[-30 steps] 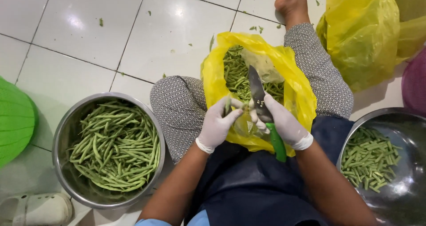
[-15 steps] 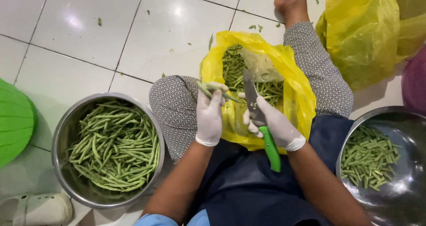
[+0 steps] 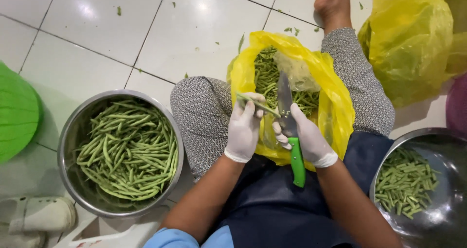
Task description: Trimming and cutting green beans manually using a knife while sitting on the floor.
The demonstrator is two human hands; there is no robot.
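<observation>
Two gloved hands over lap | left hand (image 3: 243,128) pinches a green bean (image 3: 257,103), fingers closed on it | right hand (image 3: 305,138) grips green-handled knife (image 3: 291,131), blade up beside bean | yellow bag (image 3: 335,107) of trimmings underneath | steel bowl (image 3: 68,146) of whole beans left | bowl of cut beans (image 3: 438,136) right
</observation>
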